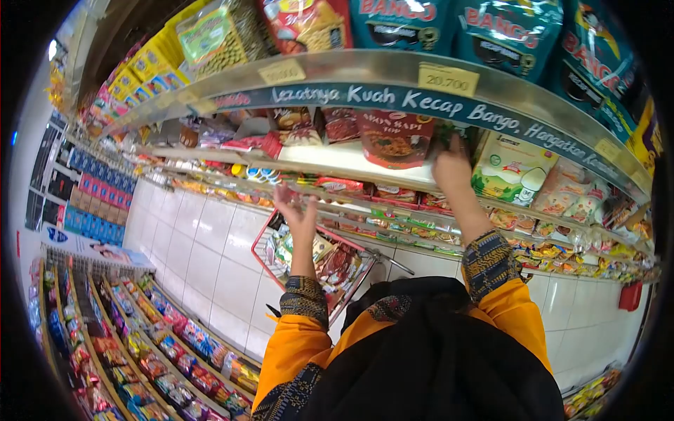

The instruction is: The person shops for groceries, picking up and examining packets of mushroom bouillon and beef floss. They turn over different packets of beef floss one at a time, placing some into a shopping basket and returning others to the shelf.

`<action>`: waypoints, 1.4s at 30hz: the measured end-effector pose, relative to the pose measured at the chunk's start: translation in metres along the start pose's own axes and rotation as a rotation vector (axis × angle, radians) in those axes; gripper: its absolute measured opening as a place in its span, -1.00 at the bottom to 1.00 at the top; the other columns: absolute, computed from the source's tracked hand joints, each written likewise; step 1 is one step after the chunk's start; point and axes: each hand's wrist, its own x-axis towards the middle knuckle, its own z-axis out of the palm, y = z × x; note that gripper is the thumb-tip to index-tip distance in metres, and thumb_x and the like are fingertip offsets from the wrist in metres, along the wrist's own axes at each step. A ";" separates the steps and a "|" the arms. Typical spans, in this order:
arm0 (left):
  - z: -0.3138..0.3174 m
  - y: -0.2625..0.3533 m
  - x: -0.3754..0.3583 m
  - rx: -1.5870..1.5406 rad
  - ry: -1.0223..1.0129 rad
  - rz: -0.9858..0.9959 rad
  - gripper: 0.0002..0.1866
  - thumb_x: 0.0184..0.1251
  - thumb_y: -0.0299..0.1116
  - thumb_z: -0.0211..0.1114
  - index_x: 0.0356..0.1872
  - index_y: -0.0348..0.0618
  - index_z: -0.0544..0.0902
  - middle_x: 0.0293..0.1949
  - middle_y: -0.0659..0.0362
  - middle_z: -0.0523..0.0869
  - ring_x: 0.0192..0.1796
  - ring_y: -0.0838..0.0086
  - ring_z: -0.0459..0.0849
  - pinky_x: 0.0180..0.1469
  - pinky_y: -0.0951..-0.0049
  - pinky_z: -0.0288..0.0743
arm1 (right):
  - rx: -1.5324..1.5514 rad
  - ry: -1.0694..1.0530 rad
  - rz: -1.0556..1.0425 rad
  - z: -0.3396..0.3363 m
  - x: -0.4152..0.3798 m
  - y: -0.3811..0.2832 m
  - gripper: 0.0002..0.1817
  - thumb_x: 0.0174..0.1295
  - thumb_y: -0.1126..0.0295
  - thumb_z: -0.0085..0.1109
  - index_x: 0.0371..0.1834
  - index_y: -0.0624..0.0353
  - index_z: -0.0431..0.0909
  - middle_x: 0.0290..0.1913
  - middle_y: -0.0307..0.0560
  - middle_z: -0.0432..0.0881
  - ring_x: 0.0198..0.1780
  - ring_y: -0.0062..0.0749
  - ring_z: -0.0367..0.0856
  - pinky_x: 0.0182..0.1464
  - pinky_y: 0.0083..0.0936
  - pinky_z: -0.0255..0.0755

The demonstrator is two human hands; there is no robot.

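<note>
My right hand [453, 166] reaches in under the upper shelf. One finger points up against a dark green pack [451, 135], whose lower part the hand hides. Just left of it stands a red "Abon Sapi" pouch [397, 140], upright at the shelf's front. A green and white pack [514, 168] with an egg-shaped picture leans on the right. My left hand [298, 214] hovers in front of the lower shelves with its fingers spread, holding nothing. Beneath it a shopping basket [263, 261] with a red rim contains several packs.
Above my hands runs a shelf edge [351, 68] with price tags and a lettered strip. Teal Bango pouches [509, 31] stand on it. Lower shelves carry rows of small packs [421, 231]. Behind me on the left is another snack rack [175, 344], across the tiled floor [179, 242].
</note>
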 end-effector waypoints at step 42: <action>-0.159 -0.290 -0.175 0.267 -0.133 -1.066 -0.78 -0.01 -0.29 0.19 -0.49 -0.23 0.42 -0.55 0.07 0.52 -0.46 0.22 0.51 -0.37 0.31 0.39 | 0.165 0.211 -0.060 -0.028 -0.019 -0.014 -0.89 -0.25 0.54 0.02 -0.57 0.10 0.45 -0.42 -0.11 0.42 -0.34 -0.21 0.42 -0.36 -0.41 0.37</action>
